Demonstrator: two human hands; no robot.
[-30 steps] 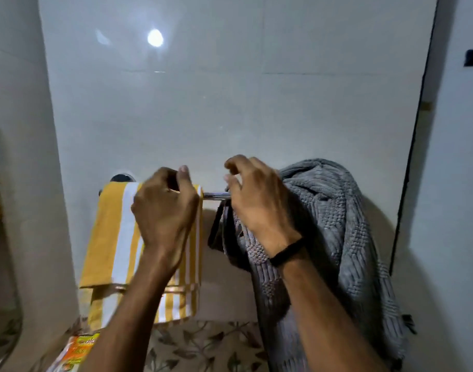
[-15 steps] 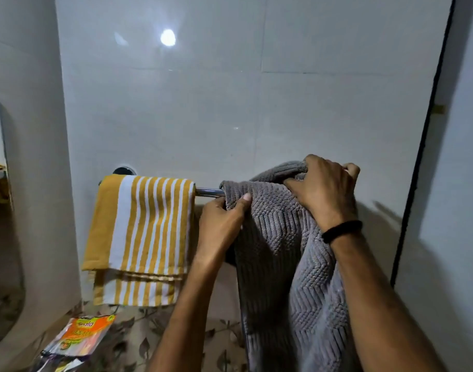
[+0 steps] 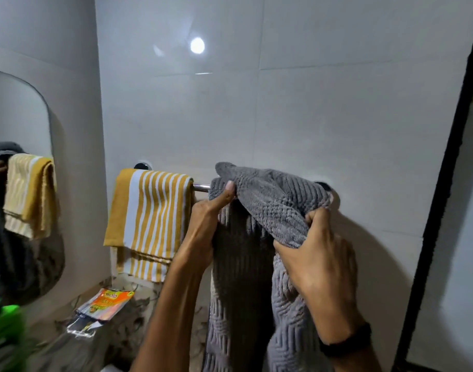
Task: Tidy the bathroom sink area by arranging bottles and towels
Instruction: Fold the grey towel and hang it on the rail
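- since a second ago both hands have left the bar's middle and gone to the grey towel [image 3: 259,237]; half a second ago the right hand gripped its top high by the wall, and now it sits lower and nearer the camera, while the view has swung so that a mirror shows at the left
- left hand [image 3: 203,224] is closed on the grey towel's left top edge just beside the bare stretch of the chrome towel bar [image 3: 201,186]; thumb lies up along the cloth, the other fingers are hidden behind it
- right hand [image 3: 318,256] is bunched tight on a thick fold of the same towel, pulled out from the wall; a black band [image 3: 348,342] rings its wrist
- grey towel is draped over the right part of the bar, its top edge lumpy and uneven, its long body hanging straight down between the two forearms to the bottom of the view
- yellow-and-white striped towel [image 3: 149,218] hangs folded over the left part of the bar, apart from the grey one, with a short piece of bare bar between them
- mirror [image 3: 20,124] on the left wall repeats both towels (blurred); something bright green [image 3: 4,326] shows at the lower left, too smeared to name
- an orange packet [image 3: 109,302] lies on the patterned counter [image 3: 128,331] below the striped towel
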